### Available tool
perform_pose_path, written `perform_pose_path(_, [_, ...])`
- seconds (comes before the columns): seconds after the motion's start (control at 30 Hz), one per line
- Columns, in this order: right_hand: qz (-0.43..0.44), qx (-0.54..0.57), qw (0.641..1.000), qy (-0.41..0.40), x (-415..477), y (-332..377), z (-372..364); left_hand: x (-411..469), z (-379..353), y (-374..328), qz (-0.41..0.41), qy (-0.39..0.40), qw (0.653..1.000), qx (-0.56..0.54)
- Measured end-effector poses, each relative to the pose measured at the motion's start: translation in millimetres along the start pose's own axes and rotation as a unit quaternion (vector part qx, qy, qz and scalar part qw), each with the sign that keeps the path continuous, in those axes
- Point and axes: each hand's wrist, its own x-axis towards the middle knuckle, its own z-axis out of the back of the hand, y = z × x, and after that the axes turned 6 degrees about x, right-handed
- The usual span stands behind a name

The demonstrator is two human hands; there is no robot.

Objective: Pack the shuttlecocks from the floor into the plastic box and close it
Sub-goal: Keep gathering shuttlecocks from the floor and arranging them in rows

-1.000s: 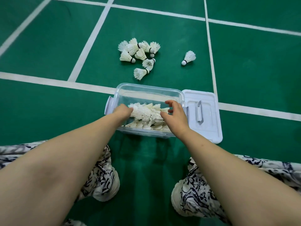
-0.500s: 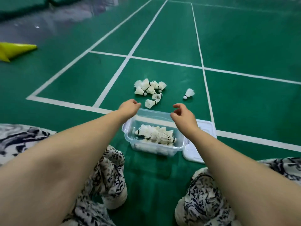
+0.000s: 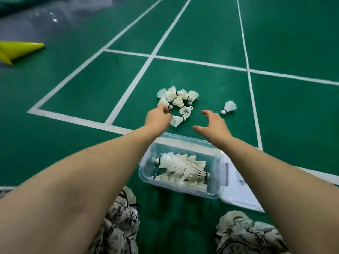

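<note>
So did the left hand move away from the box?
Yes. The left hand went forward, out of the plastic box and past its far rim, up to the pile of shuttlecocks.

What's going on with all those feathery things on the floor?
A person is packing shuttlecocks into a clear plastic box. Some already lie inside; its lid lies beside it. The left hand is at the edge of the floor pile, the right hand hovers open nearby. A lone shuttlecock lies apart.
</note>
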Motion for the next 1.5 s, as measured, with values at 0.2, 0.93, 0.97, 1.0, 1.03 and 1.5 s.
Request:
perform_pose_path(0.2, [-0.034, -0.040, 0.997, 0.054, 96.6, -40.6, -31.3, 90.6, -60.7, 29.3, 0.061, 0.054, 0.996, 0.033])
perform_pose_path(0.93, [0.047, -0.214, 0.974, 0.054, 324.0, -63.9, -143.1, 279.0, -148.8, 89.3, -0.025, 0.084, 0.981, 0.170])
perform_pose_path(0.97, [0.052, -0.226, 0.971, 0.060, 328.7, -62.1, -144.6, 280.6, -150.0, 90.2, -0.020, 0.077, 0.984, 0.158])
perform_pose_path(1.0, [0.060, -0.234, 0.968, 0.061, 332.7, -60.6, -146.9, 282.4, -151.0, 91.0, -0.019, 0.066, 0.987, 0.147])
perform_pose_path(1.03, [0.072, -0.240, 0.966, 0.059, 335.8, -59.2, -149.0, 284.2, -151.7, 91.1, -0.022, 0.056, 0.988, 0.140])
perform_pose_path(1.5, [0.128, -0.286, 0.946, 0.076, 326.1, -41.0, -133.0, 270.4, -164.1, 80.2, -0.050, 0.025, 0.997, 0.047])
